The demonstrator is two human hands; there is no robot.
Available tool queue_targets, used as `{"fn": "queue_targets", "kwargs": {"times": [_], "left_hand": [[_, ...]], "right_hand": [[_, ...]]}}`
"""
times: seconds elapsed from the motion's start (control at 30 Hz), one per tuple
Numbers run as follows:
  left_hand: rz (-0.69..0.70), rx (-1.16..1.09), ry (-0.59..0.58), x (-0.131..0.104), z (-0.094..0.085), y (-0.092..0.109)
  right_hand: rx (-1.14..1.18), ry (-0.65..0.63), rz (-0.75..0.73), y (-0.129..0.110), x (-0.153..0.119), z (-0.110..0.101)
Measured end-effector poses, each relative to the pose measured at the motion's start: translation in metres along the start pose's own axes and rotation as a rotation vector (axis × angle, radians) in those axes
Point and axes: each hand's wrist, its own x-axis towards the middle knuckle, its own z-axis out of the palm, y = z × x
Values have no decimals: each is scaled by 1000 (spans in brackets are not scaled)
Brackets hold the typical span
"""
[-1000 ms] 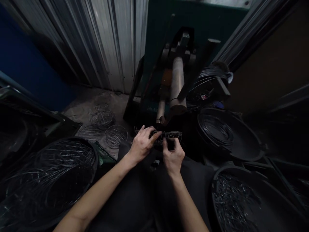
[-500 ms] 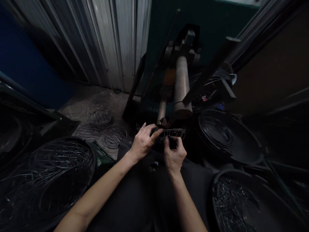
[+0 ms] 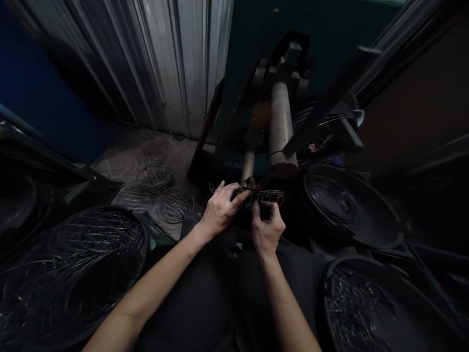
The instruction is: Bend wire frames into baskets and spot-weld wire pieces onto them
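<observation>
A round metal wire rack (image 3: 273, 196) is held up edge-on at the electrode of a green machine that looks like a spot welder. My left hand (image 3: 222, 208) grips its left part, thumb across the near side and fingers over the top. My right hand (image 3: 268, 227) is closed in a pinch at the lower middle of the rack; whether a small wire piece sits between those fingertips is too dark to tell. Just above the rack stands the thin lower arm (image 3: 248, 166) of the machine, with the thick metal cylinder (image 3: 281, 127) to its upper right.
Wire grids (image 3: 176, 204) lie on the floor to the left. A black tub (image 3: 144, 234) of long wires stands at lower left. On the right are a tub with coiled wire (image 3: 331, 200) and another with small bent wire pieces (image 3: 355, 308). Behind is a corrugated wall (image 3: 176, 63).
The view has shifted slightly, so the machine sits a little further right. Both hands and the rack have risen slightly toward the machine's lower arm; their grip looks the same.
</observation>
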Motion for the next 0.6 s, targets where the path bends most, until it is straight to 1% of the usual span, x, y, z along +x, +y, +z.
{"fn": "queue_targets", "kwargs": {"times": [0.17,0.27,0.33,0.37,0.43,0.5,0.53,0.6], "left_hand": [[33,-22,-5,1,-1,-3],[10,-69,-2,3,0,-4],[-17,-73,-1,4,-1,-4],[-27,-71,-14,4,-2,-2],[-30,-82,-60,2,-9,3],[-32,-131,-122,-4,-19,11],[-45,-163,-159,-8,-24,16],[-98,-224,-255,-14,-31,27]], "right_hand": [[34,4,18,-1,-2,4],[35,-1,3,-4,0,5],[50,-24,-15,-8,1,-2],[65,-43,-12,-11,0,-10],[94,-80,26,-14,-6,-35],[66,-88,82,-9,-17,-74],[18,-73,112,0,-23,-96],[-138,-10,207,28,-37,-143]]}}
